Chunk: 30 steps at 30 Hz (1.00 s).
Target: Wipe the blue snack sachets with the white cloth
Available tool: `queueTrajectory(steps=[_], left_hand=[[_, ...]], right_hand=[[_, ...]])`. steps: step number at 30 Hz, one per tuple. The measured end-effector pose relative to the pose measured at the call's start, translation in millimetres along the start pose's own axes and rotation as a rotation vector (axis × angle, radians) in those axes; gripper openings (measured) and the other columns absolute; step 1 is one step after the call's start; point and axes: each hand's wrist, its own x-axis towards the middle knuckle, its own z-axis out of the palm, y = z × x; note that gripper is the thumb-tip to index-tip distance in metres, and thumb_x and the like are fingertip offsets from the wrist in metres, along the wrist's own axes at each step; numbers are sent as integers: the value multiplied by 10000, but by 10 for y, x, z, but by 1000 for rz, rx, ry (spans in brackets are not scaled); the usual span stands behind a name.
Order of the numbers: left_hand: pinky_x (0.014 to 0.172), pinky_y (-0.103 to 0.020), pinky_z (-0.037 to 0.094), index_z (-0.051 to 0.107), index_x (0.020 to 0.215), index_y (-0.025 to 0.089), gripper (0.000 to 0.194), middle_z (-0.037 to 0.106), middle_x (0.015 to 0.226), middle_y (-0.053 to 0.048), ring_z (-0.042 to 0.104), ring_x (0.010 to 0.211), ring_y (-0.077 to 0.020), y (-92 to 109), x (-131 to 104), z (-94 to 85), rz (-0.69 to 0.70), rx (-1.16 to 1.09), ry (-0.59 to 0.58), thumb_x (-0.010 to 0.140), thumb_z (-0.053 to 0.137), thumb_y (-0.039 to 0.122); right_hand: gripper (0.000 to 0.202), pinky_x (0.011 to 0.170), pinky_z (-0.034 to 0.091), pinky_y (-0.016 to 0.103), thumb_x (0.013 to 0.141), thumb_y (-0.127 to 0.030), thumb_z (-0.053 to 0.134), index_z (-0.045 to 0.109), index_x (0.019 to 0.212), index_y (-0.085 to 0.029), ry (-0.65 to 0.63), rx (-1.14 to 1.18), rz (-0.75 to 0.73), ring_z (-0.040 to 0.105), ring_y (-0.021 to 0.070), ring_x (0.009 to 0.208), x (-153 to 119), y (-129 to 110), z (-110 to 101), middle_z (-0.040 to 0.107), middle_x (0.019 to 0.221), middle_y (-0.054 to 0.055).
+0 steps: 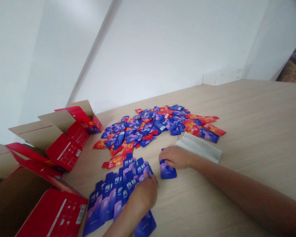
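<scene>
Head view: one blue pouch lies partly under right fingers, another under left fingers; clamping unclear.

And there it is, big white characters, "纯" then what looks like "耕", across the blue-purple pouches up front! Same pair on a purple sachet in the pile. Over on the red carton, a barcode; its fine print's too blurred.
</scene>
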Motion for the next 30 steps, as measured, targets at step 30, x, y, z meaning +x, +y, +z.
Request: queueTrajectory(steps=[30], left_hand=[[834, -452, 507, 534, 1142, 176, 374, 579, 1163, -88, 568, 993, -211, -32, -1, -63, 45, -32, 10, 826, 523, 374]], right_hand=[[574, 921, 371, 388, 814, -317, 574, 388, 1340, -185, 108, -57, 245, 475, 252, 1098, -33, -183, -113, 517, 1193, 126]])
